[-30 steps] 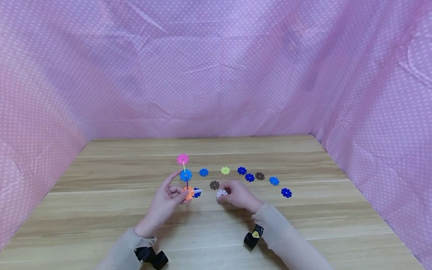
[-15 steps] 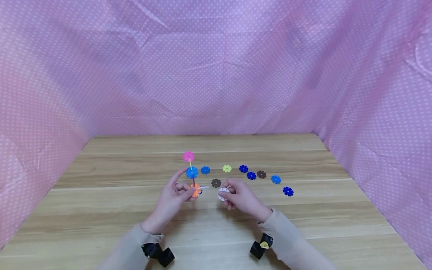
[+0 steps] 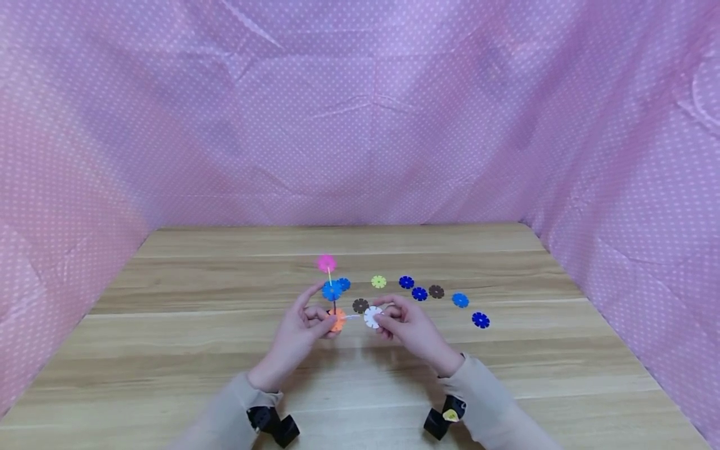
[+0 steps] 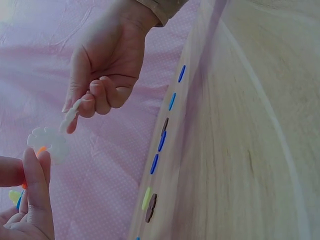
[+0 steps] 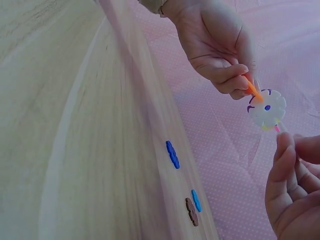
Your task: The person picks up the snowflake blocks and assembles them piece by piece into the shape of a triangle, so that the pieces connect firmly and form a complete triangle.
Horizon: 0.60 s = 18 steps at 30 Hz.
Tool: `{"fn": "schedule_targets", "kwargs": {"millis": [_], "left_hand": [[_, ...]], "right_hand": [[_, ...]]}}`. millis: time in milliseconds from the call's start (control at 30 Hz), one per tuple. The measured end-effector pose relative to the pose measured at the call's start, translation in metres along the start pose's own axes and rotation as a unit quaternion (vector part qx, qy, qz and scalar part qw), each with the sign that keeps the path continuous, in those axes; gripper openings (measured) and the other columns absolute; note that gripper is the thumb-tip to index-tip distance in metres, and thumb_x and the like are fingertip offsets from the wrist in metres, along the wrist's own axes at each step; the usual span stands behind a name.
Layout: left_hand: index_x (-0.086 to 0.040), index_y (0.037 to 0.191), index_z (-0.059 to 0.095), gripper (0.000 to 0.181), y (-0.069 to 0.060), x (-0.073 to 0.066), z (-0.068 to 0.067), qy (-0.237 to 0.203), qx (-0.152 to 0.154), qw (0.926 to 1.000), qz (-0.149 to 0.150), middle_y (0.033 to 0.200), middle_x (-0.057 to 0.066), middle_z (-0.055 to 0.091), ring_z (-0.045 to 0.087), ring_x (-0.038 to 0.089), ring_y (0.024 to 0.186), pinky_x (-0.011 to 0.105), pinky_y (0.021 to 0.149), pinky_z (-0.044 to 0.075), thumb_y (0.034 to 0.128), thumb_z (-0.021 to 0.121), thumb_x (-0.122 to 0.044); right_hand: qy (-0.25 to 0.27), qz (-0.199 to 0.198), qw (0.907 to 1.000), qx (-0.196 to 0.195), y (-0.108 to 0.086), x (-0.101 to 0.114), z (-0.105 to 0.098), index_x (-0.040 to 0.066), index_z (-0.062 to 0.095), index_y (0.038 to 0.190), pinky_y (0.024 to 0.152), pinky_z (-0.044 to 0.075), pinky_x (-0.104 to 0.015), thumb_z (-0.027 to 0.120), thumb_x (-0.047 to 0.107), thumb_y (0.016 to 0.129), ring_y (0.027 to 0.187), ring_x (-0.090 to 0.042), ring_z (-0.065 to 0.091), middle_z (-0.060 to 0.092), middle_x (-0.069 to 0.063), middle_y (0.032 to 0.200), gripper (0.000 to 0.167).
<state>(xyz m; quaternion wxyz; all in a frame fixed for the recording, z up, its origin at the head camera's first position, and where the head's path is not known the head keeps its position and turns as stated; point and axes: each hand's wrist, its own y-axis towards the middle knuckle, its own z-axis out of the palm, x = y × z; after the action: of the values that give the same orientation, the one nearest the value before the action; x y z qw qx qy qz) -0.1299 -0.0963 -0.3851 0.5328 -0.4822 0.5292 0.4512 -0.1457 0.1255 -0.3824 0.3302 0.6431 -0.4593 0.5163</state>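
Note:
My left hand [image 3: 300,331] pinches an orange notched plastic disc [image 3: 339,320] in the head view. From it rises a joined chain: a dark disc seen edge-on, a blue disc [image 3: 330,291], a thin yellow one and a pink disc [image 3: 327,263] on top. A white disc [image 3: 352,316] sticks out of the orange one to the right, edge-on. Between thumb and fingers, my right hand [image 3: 413,328] holds a loose white disc [image 3: 371,317], facing the camera. A small gap parts the two white discs; the left wrist view shows the right hand's disc [image 4: 70,117] edge-on.
Flat on the wooden table [image 3: 169,350] lie a yellow-green disc [image 3: 379,282], a brown disc [image 3: 360,305] and, to the right, dark blue discs [image 3: 480,320], another brown disc [image 3: 436,292] and a light blue disc [image 3: 460,300]. A pink dotted cloth [image 3: 365,125] hangs behind.
My right hand has lifted the white disc off the table and turned it to face the camera. My left hand has shifted right with the chain, narrowing the gap between the hands.

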Motion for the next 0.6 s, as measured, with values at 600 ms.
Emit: {"fn": "schedule_targets", "kwargs": {"millis": [600], "left_hand": [[-0.018,0.144,0.034,0.069,0.0000,0.0000,0.0070,-0.012,-0.009,0.9999,-0.003,0.078,0.008,0.063,0.065,0.016,0.072,0.027,0.069,0.057,0.0857,0.061,0.006]], "right_hand": [[0.030,-0.008,0.9994,-0.018,0.0005,0.0002,0.0025,-0.005,0.053,0.116,0.070,0.057,-0.042,0.057,0.001,0.092,0.065,-0.012,0.061,0.065,-0.004,0.076,0.025]]}}
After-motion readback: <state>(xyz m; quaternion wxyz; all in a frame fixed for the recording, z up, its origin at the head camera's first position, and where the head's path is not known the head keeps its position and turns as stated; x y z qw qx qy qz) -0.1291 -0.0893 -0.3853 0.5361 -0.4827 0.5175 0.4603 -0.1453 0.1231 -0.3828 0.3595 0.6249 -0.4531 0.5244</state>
